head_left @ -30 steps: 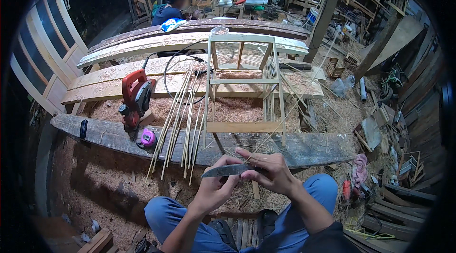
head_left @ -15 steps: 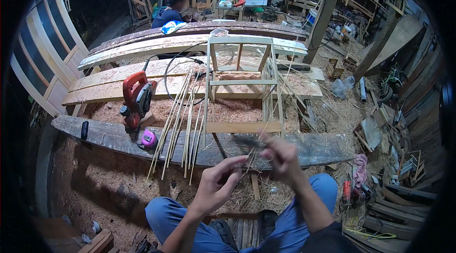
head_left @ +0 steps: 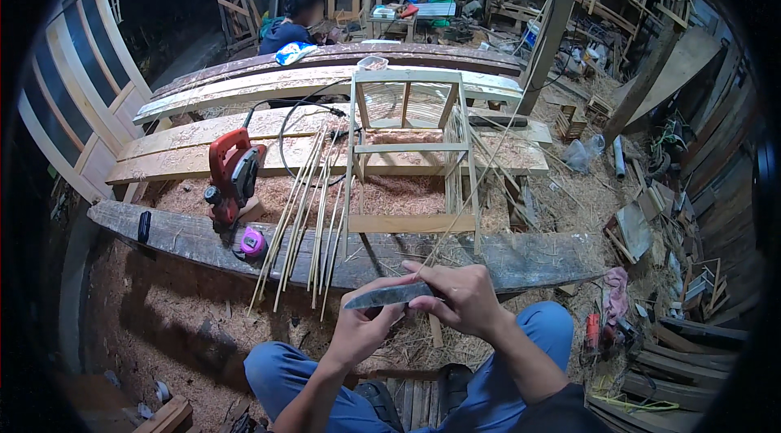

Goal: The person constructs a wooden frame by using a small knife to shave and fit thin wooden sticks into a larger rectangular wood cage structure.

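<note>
My right hand (head_left: pixel 462 295) is closed around a knife (head_left: pixel 384 296), its broad grey blade lying leftward across the front of my left fingers. A thin bamboo strip (head_left: pixel 491 155) rises up and to the right from between my hands. Its lower end is pinched in my left hand (head_left: pixel 364 326), partly hidden by the blade. Just beyond the hands, a light wooden frame (head_left: pixel 413 147) with slender strips along its far and right sides stands on a weathered plank (head_left: pixel 537 261). Several loose bamboo strips (head_left: pixel 303 209) lean over that plank on the left.
A red power planer (head_left: pixel 229 169) and a pink tape measure (head_left: pixel 253 242) sit on the left. Pale boards (head_left: pixel 175 139) covered in shavings lie beyond. Another person (head_left: pixel 286 33) sits at the far side. A wooden post (head_left: pixel 556 30) stands at the right.
The knife, blurred and held out beyond the hands before, now lies across my left fingers. My right hand has come down and left, close to the left one. The wooden frame sits slightly lower in view.
</note>
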`<state>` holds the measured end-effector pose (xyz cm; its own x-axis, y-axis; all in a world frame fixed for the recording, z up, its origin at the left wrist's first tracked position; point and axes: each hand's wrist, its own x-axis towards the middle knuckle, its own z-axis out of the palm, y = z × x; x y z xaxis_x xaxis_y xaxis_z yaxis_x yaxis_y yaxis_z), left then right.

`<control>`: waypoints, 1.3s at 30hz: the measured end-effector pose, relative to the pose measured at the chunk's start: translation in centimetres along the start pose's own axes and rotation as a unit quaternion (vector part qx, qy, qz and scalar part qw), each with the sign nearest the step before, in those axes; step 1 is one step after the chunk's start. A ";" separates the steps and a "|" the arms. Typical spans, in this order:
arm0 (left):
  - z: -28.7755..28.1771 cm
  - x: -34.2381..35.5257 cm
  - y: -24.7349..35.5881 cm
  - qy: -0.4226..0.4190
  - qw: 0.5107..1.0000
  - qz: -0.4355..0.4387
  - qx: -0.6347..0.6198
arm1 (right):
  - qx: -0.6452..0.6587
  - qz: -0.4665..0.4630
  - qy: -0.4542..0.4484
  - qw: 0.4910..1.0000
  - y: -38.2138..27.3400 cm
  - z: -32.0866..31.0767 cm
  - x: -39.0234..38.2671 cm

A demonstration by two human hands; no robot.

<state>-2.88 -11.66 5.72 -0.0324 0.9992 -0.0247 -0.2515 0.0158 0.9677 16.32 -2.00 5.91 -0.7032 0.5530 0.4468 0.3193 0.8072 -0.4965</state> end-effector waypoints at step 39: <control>0.3 0.1 -0.4 0.005 0.996 -0.037 -0.085 | -0.046 0.010 -0.007 0.999 -0.2 -0.3 0.2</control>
<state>-2.54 -11.56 5.39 -0.0166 0.9951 -0.0978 -0.4137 0.0822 0.9067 16.27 -1.99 6.32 -0.7048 0.5674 0.4258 0.3904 0.8114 -0.4349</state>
